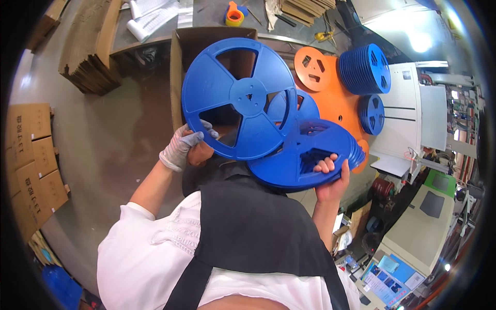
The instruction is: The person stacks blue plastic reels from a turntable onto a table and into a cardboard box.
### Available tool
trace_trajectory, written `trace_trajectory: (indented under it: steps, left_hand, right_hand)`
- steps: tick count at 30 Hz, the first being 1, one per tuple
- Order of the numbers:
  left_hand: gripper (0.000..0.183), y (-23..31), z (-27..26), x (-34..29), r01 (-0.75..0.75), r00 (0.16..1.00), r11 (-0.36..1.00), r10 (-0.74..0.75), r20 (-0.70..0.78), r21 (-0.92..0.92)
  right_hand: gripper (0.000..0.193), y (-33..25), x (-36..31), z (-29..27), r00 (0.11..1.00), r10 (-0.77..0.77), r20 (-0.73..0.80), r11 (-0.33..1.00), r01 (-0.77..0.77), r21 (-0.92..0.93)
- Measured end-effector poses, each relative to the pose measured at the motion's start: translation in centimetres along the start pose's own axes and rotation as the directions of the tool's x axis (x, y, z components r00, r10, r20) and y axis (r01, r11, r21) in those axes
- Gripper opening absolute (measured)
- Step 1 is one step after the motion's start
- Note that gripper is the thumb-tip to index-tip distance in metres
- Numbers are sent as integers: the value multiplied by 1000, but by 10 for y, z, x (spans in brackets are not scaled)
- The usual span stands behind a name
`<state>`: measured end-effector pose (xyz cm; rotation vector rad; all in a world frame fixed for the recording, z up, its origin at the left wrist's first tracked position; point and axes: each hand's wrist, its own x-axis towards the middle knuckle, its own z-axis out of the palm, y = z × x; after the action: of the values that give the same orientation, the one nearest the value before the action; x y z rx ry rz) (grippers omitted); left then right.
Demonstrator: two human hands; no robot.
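My left hand (187, 145), in a pale glove, pinches the lower left rim of a large blue plastic reel (250, 98). That reel is tilted up, its spoked face with open windows turned toward me. Below and to its right, a stack of similar blue reels (289, 164) rests against my lap. My bare right hand (333, 178) grips the stack's right side, fingers curled through a window of the top reel. Behind the raised reel stands an open cardboard box (176, 77), its inside mostly hidden. Another blue reel (308, 108) shows partly between the raised one and the orange surface.
An orange round surface (330, 103) at right bears an orange reel (310, 66), a tall blue reel stack (356, 70) and a shorter stack (372, 114). A workbench (206, 15) with a tape dispenser (235, 15) lies beyond. Flattened cardboard (85, 57) and cartons (33, 170) stand left.
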<state>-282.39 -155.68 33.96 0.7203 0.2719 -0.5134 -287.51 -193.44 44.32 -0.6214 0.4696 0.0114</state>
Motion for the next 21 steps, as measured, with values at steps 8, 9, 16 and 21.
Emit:
trace_trajectory:
  steps: [8,9,16,21]
  left_hand:
    - [41,-2,-26,-5,-4,998,980,-8,-59,-201]
    - [41,-3,-25,-6,-15,998,976,0,-69,-217]
    - [39,-2,-41,-5,-47,992,997,39,-119,-67]
    - [26,-10,-73,4,-38,930,946,151,-334,321]
  right_hand:
    - [29,7,0,10,999,-20,-44,991,14,-133]
    - [29,9,2,10,999,-17,-44,992,11,-129]
    - [26,12,6,7,998,-11,-61,991,3,-132]
    - [26,13,8,9,997,-4,-81,987,-9,-162]
